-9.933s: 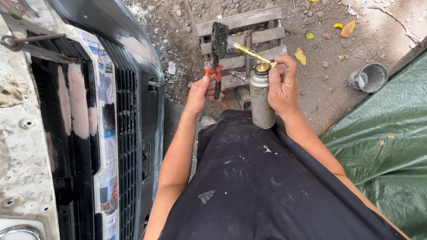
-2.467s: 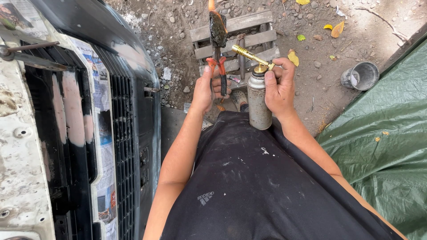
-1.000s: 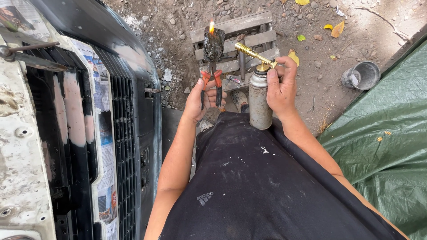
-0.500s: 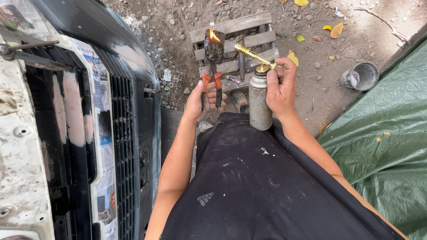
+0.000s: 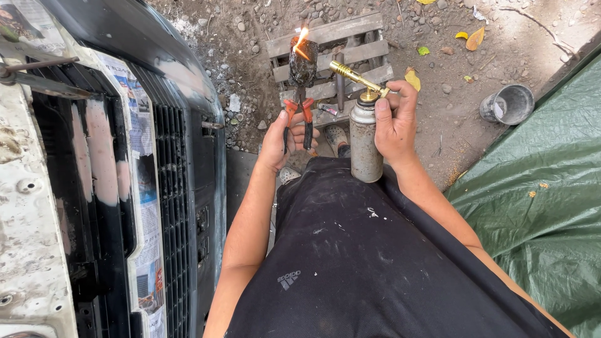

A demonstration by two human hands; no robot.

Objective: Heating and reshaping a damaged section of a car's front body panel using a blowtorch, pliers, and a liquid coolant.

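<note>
Two hands are in view: the left hand [image 5: 283, 139] and the right hand [image 5: 394, 122]. There is one pair of pliers [image 5: 299, 116], one burning black piece [image 5: 303, 61], one gas torch [image 5: 364, 134], one metal tin [image 5: 508, 104] at far right, one wooden pallet [image 5: 350, 31], and one green tarp [image 5: 538, 200].

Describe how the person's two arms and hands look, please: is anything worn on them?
Both arms are bare up to the top edge of the black shirt; no sleeves show on the forearms. The left hand and the right hand wear no gloves. I see no watch, ring or bracelet. The shirt is dusty, with pale smudges and a small pale emblem on its front.
</note>
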